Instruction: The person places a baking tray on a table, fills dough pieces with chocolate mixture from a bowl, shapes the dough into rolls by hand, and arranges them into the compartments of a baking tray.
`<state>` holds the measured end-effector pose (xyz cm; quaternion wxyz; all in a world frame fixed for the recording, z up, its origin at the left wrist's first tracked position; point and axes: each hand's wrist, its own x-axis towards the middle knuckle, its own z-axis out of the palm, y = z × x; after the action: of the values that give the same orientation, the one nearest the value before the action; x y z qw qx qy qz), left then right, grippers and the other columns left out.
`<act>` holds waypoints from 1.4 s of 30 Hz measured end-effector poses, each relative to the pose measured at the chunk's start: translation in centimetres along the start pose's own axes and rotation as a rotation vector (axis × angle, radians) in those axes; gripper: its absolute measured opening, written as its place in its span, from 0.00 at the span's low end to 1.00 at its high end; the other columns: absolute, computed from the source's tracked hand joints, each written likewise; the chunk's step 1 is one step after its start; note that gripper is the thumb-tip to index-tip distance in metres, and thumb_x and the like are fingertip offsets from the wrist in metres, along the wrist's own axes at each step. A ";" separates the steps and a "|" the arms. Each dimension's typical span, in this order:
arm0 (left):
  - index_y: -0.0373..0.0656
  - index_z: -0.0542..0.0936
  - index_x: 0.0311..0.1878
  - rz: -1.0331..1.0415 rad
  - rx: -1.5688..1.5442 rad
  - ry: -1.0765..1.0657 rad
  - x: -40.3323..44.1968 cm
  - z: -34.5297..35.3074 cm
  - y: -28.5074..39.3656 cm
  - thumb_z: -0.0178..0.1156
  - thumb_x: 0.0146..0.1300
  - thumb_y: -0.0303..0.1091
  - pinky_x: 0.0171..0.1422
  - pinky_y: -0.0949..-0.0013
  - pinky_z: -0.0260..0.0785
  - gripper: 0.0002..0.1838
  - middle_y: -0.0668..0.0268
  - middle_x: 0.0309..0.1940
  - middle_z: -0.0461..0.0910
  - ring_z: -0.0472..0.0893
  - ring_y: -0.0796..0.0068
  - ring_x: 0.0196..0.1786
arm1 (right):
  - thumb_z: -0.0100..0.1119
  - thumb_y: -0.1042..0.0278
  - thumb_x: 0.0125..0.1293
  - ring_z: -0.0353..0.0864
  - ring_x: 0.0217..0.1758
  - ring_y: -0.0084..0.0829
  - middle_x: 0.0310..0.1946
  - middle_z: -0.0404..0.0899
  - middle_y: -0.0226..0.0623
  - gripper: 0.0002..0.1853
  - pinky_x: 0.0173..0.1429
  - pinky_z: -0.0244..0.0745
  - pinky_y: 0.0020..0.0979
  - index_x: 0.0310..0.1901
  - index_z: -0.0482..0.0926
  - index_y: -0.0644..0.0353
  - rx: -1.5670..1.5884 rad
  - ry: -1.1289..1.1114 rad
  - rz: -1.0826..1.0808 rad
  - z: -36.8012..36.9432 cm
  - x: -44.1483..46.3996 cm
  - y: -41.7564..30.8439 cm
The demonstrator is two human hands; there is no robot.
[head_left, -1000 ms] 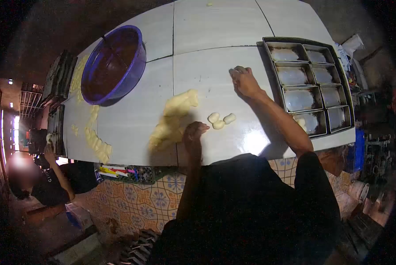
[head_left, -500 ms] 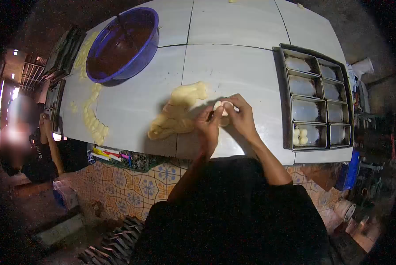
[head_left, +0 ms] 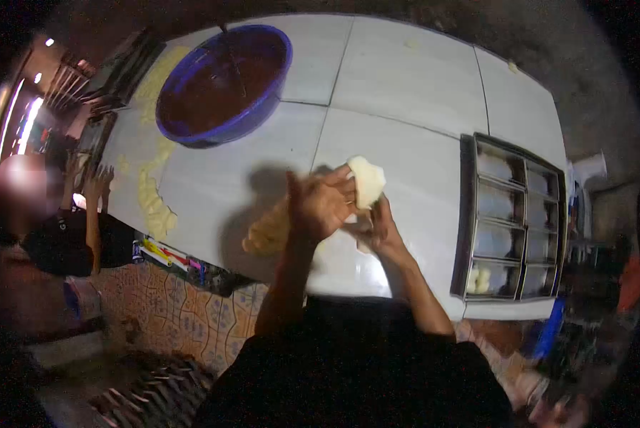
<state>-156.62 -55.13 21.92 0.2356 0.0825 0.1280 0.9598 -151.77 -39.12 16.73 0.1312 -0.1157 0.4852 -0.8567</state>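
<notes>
A flattened piece of pale dough (head_left: 368, 182) is up between my hands, above the white tiled table (head_left: 405, 93). My right hand (head_left: 385, 232) grips its lower edge with the fingertips. My left hand (head_left: 325, 207) is open, palm showing and thumb stretched out, with its fingers reaching the dough's left side. Behind my left wrist a larger lump of dough (head_left: 266, 232) lies on the table, partly hidden. Some small dough balls (head_left: 480, 279) sit in the nearest left compartment of a dark metal tray of joined pans (head_left: 524, 235).
A purple basin (head_left: 281, 93) of brown filling with a utensil in it stands at the back left. A row of dough pieces (head_left: 151, 203) lies along the left. Another person's hands (head_left: 97, 187) are by the left edge. Below the table edge is a crate (head_left: 184, 265).
The small piece held in both hands now shows as a flattened sheet. My left hand has opened and turned palm up. The view has shifted, so the table appears lower.
</notes>
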 end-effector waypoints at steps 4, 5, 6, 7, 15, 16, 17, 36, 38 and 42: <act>0.26 0.73 0.53 0.190 0.986 0.332 6.5 0.4 14.1 0.46 0.67 0.62 0.53 0.63 0.71 0.39 0.50 0.43 0.79 0.80 0.64 0.44 | 0.66 0.48 0.57 0.62 0.66 0.44 0.70 0.49 0.49 0.50 0.67 0.63 0.53 0.73 0.42 0.49 -0.044 0.052 -0.097 -0.1 0.0 -0.8; 0.28 0.77 0.49 0.207 1.210 0.421 8.1 0.7 17.9 0.46 0.68 0.60 0.46 0.66 0.73 0.35 0.55 0.36 0.82 0.81 0.69 0.37 | 0.65 0.52 0.60 0.62 0.66 0.44 0.70 0.49 0.49 0.47 0.68 0.63 0.54 0.73 0.44 0.49 -0.055 0.093 -0.118 -0.5 0.2 -0.8; 0.30 0.79 0.46 0.163 1.529 0.539 10.0 0.1 21.6 0.47 0.69 0.59 0.44 0.65 0.71 0.34 0.56 0.33 0.81 0.80 0.69 0.34 | 0.65 0.56 0.61 0.63 0.66 0.42 0.71 0.49 0.50 0.45 0.69 0.61 0.54 0.73 0.46 0.49 0.035 0.079 -0.110 -0.8 0.3 -1.4; 0.31 0.80 0.43 0.109 1.840 0.665 11.7 -1.6 24.7 0.47 0.69 0.58 0.41 0.63 0.69 0.32 0.58 0.29 0.81 0.78 0.70 0.32 | 0.66 0.58 0.60 0.63 0.65 0.40 0.70 0.50 0.51 0.44 0.70 0.59 0.55 0.72 0.49 0.49 0.027 0.095 -0.106 -1.5 0.4 -1.4; 0.35 0.79 0.41 -0.228 1.940 0.642 15.1 -13.6 28.8 0.32 0.59 0.79 0.43 0.58 0.68 0.49 0.64 0.33 0.79 0.75 0.66 0.35 | 0.62 0.55 0.63 0.66 0.61 0.35 0.67 0.57 0.48 0.36 0.68 0.67 0.49 0.67 0.57 0.58 -0.115 0.183 -0.069 -2.6 0.8 0.2; 0.37 0.79 0.31 -0.469 1.786 0.760 16.1 -12.9 29.2 0.26 0.57 0.80 0.39 0.57 0.65 0.50 0.65 0.30 0.78 0.72 0.64 0.28 | 0.62 0.57 0.63 0.66 0.60 0.35 0.67 0.58 0.46 0.35 0.67 0.68 0.47 0.67 0.57 0.60 -0.080 0.179 -0.069 -2.6 0.5 0.7; 0.38 0.79 0.28 -0.360 1.802 0.760 16.0 -12.5 29.1 0.24 0.57 0.81 0.38 0.56 0.64 0.51 0.64 0.28 0.77 0.71 0.64 0.27 | 0.61 0.61 0.64 0.68 0.59 0.36 0.67 0.59 0.47 0.35 0.66 0.71 0.44 0.68 0.56 0.60 -0.256 0.149 0.010 -3.3 0.0 0.4; 0.39 0.75 0.53 -0.001 0.736 0.624 -4.1 -1.2 -5.1 0.56 0.66 0.41 0.46 0.71 0.68 0.18 0.63 0.37 0.77 0.75 0.73 0.40 | 0.58 0.66 0.62 0.70 0.51 0.37 0.51 0.72 0.40 0.16 0.54 0.70 0.35 0.50 0.78 0.62 -1.023 0.326 -0.255 0.7 -2.5 0.6; 0.36 0.76 0.46 0.039 1.078 0.419 -4.4 -1.5 -5.5 0.59 0.62 0.28 0.31 0.75 0.65 0.10 0.72 0.29 0.71 0.69 0.82 0.31 | 0.58 0.71 0.59 0.70 0.52 0.39 0.51 0.72 0.39 0.16 0.54 0.70 0.35 0.49 0.79 0.61 -1.052 0.239 -0.324 0.6 -3.5 -0.3; 0.31 0.77 0.45 0.428 1.539 0.134 -5.5 -3.0 -6.4 0.62 0.64 0.35 0.30 0.77 0.68 0.15 0.68 0.30 0.73 0.73 0.82 0.31 | 0.59 0.80 0.55 0.75 0.53 0.36 0.51 0.73 0.41 0.09 0.56 0.72 0.34 0.39 0.80 0.64 -0.720 0.331 -0.351 0.5 -3.9 -2.1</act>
<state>-149.70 -52.90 16.72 -0.0849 0.1867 0.7493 0.6296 -148.17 -37.13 18.56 -0.1448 -0.0960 0.7404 -0.6493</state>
